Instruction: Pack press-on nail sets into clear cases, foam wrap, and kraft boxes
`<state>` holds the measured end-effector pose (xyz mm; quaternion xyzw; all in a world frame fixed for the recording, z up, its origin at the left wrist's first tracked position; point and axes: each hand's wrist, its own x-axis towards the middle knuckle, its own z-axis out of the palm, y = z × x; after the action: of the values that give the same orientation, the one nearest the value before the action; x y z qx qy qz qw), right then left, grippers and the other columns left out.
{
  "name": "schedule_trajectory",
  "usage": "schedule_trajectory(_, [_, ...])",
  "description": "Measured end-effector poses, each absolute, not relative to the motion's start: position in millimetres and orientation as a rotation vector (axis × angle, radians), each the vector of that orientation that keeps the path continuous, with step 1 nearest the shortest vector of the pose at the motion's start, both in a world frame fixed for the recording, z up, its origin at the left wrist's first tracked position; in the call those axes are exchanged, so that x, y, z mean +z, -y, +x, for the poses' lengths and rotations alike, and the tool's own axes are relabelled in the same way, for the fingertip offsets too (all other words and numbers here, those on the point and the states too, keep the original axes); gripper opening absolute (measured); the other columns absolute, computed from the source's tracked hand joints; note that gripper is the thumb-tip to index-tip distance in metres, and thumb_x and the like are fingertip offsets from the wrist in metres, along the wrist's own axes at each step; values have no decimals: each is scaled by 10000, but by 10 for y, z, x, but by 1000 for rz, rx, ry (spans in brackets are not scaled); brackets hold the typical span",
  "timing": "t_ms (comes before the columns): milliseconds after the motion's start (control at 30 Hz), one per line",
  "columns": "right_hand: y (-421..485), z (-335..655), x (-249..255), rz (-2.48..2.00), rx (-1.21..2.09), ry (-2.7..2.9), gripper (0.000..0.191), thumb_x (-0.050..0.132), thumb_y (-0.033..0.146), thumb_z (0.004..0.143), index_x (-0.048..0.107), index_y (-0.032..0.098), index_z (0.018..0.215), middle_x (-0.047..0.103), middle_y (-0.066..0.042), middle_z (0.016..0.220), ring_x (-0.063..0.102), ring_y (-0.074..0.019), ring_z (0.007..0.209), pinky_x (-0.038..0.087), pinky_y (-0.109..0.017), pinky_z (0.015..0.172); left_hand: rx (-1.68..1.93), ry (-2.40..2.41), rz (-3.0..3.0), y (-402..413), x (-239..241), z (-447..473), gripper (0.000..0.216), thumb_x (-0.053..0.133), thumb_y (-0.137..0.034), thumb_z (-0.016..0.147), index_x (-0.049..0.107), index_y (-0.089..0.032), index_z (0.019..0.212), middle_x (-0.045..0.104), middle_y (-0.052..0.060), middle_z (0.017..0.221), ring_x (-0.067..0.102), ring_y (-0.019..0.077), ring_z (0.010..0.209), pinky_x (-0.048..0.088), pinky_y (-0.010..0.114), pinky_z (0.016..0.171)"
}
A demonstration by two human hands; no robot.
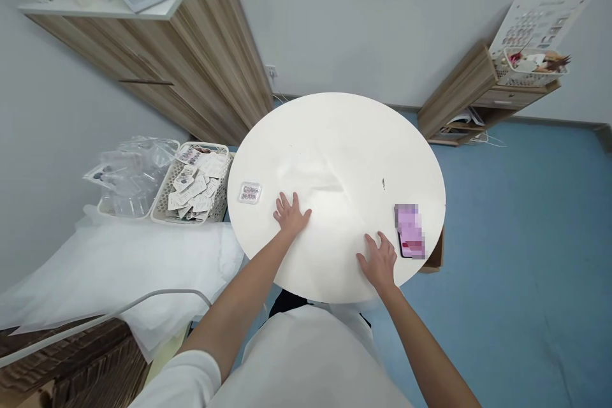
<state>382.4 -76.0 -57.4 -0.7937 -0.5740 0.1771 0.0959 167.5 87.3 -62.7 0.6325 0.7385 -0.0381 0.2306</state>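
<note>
My left hand (291, 215) rests on the round white table (335, 134) with its fingers spread and nothing in it. To its left lies a small clear plastic case (250, 192) with several small pinkish pieces inside; the hand is apart from it. Near the table's front right edge, my right hand (379, 261) is over the tabletop, fingers apart and slightly bent, holding nothing. Just right of it lies a phone (410, 231), its screen blurred to pink and purple blocks. A small dark mark (383, 184) shows on the tabletop above the right hand.
Left of the table stand a white basket (222, 194) of printed cards and another holding clear plastic packaging (136, 169). White sheeting (119, 255) lies below them. A wooden cabinet (224, 44) and a low shelf unit (459, 92) stand behind. A cardboard box (436, 255) shows under the right edge.
</note>
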Motion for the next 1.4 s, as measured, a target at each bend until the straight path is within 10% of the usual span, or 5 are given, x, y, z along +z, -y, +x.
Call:
schedule_trajectory(467, [-87, 3067, -723, -2239, 533, 2225, 733, 377, 538, 778, 112, 194, 1369, 23, -103, 1450, 25, -291, 1317, 114, -485, 1009, 217, -1743, 2263, -1400, -459, 1727, 676, 369, -451, 822, 69, -206, 1375, -75, 103, 1445, -64, 283, 1312, 116, 518, 1007])
schedule_trajectory(767, [-232, 3054, -625, -2228, 614, 2148, 730, 457, 460, 769, 130, 188, 1362, 12, -112, 1448, 16, -293, 1318, 95, -503, 1010, -54, -1390, 2249, -96, -503, 1252, 610, 409, -381, 811, 200, -211, 1358, 134, 106, 1435, 58, 290, 1313, 119, 503, 1022])
schedule_trajectory(1400, [227, 2906, -541, -2269, 655, 2235, 542, 440, 195, 760, 298, 210, 1284, 189, -95, 1425, 126, -252, 1310, 167, -464, 996, -17, -1307, 2258, 39, -595, 946, 608, 505, -305, 750, 293, -237, 1316, 150, 104, 1432, 57, 287, 1315, 115, 496, 1015])
